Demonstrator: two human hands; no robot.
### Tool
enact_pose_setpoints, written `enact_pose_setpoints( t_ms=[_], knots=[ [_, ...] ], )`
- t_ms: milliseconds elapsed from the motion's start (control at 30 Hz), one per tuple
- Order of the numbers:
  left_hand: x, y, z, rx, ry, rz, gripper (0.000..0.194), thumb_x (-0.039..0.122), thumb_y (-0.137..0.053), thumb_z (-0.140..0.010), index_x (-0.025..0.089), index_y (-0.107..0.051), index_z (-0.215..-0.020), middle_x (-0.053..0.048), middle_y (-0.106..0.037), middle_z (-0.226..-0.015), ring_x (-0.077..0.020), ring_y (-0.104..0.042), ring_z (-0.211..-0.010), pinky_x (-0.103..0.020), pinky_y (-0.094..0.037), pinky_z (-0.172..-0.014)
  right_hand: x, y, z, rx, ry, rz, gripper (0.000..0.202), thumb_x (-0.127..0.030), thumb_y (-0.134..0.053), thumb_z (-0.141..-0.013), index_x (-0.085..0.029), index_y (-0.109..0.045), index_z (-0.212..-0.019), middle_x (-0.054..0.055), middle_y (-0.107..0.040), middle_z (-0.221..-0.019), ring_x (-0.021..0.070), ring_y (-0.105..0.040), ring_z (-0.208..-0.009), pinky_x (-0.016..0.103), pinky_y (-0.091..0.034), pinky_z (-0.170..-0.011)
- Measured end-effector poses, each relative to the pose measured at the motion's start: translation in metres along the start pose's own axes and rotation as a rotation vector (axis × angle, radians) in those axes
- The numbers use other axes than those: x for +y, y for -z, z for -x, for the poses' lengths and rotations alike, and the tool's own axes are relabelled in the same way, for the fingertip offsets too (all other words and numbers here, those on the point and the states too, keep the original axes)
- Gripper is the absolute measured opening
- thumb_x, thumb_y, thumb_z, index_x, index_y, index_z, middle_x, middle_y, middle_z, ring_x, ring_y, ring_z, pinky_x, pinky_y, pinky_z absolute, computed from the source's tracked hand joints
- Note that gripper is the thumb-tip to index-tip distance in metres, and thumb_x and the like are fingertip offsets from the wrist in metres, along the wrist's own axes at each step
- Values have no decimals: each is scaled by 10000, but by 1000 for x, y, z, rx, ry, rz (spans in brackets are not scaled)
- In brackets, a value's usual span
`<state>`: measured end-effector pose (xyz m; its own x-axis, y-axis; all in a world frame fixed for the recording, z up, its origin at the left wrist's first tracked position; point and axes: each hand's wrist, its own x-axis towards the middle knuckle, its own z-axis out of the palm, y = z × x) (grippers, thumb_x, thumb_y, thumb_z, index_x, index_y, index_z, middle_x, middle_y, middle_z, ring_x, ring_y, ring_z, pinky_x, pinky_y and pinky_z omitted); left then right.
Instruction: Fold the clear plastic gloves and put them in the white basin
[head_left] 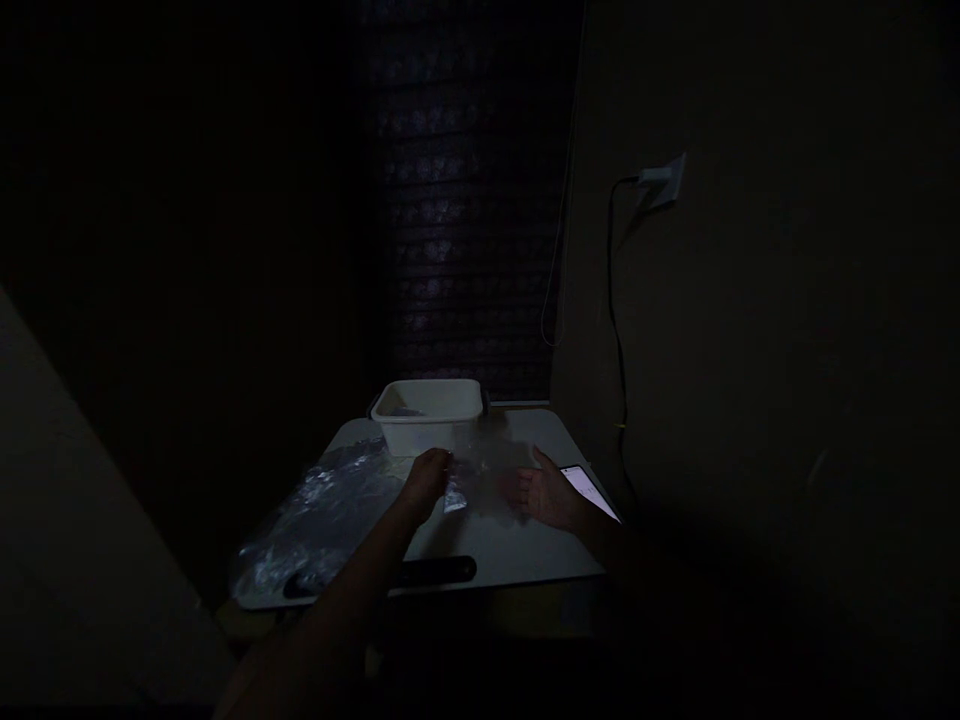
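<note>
While the left hand (427, 480) is pinching a clear bag (455, 496), the loose right hand (550, 496) is facing it, nearer the table's (517, 555) right edge.

- Dark, patterned blind (435, 240) at the far end
- White plug (654, 176) in wall outlet (679, 180), black cord (611, 265) hanging below
- Lit phone (589, 488) at right edge of tabletop (517, 558)

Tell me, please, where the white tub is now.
In the head view, the white tub stands on the far side of the white tabletop, just beyond the left hand. Crumpled clear plastic lies nearer, to its left.
</note>
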<state>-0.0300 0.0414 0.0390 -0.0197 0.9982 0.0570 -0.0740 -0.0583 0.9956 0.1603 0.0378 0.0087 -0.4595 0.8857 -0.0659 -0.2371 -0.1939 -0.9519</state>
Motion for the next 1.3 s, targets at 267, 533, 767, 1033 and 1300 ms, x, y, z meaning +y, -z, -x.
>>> enact_pose_setpoints(
  t_ms=[267, 533, 767, 1033, 1300],
  knots=[
    [-15, 0, 12, -238, 283, 163, 115, 213, -529, -555, 111, -492, -593, -9, -518, -516, -100, -491, -475, -208, -371, -464, 12, -2, -10, 103, 41, -241, 65, -101, -481, -645, -135, -536, -634, -15, -577, -575, 69, -529, -546, 170, -397, -527],
    [-16, 0, 11, -133, 202, 71, 68, 169, -525, -533, 113, -506, -566, 21, -491, -456, -75, -460, -419, -180, -325, -409, 10, 10, -5, 125, -114, -236, 148, -138, -388, -699, -122, -529, -659, 18, -586, -577, 93, -540, -546, 202, -398, -527],
    [-17, -2, 8, -214, 167, 189, 162, 87, -422, -519, 99, -527, -642, 3, -509, -509, -80, -460, -437, -185, -328, -413, 2, 4, -1, 43, -89, -258, 149, -88, -391, -669, -130, -532, -689, 2, -587, -580, 77, -528, -527, 190, -377, -514],
    [-22, 6, 5, -253, 219, 178, 158, 77, -384, -493, 121, -489, -602, 31, -441, -436, -63, -391, -361, -168, -255, -343, -2, 7, 5, -22, -18, -176, 186, -77, -452, -633, -143, -538, -785, 15, -588, -652, 72, -507, -528, 199, -365, -507],
    [-21, 4, 7, -235, 236, 119, 104, 97, -389, -530, 124, -485, -559, 23, -443, -425, -61, -398, -353, -160, -251, -333, 4, 16, 1, 7, 29, -148, 83, -79, -497, -575, -130, -541, -622, -1, -556, -562, 80, -508, -513, 214, -375, -509]
  ],
)
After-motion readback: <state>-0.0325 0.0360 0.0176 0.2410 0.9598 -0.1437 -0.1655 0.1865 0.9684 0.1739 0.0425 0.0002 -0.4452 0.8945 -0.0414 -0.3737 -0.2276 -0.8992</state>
